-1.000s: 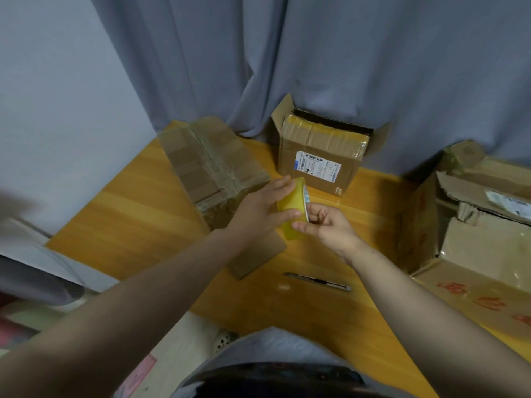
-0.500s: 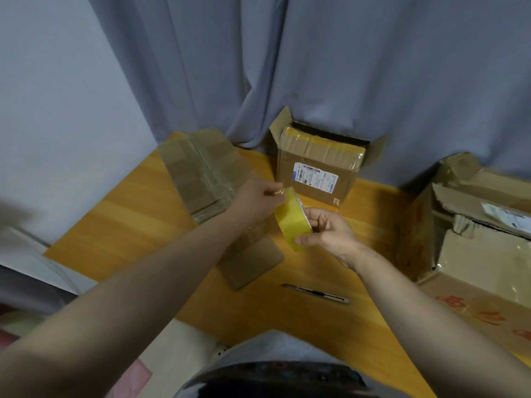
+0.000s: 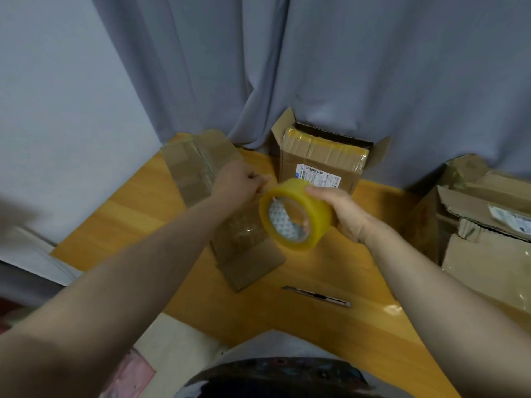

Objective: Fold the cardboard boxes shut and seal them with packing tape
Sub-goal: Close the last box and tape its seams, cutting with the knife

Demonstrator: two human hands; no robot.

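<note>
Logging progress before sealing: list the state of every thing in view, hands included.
tape roll: off the table, gripped by the right hand.
left hand: fingers curled at the roll's rim, apparently pinching the tape end.
flattened box: collapsed, lying on the table.
back box: upright, top flaps open.
right boxes: flaps open, unsealed.
knife: lying on the table, untouched.

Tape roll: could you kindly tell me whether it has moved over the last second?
Yes: the tape roll has turned from edge-on to showing its core, but sits in about the same place between the knife and the labelled box.
</note>
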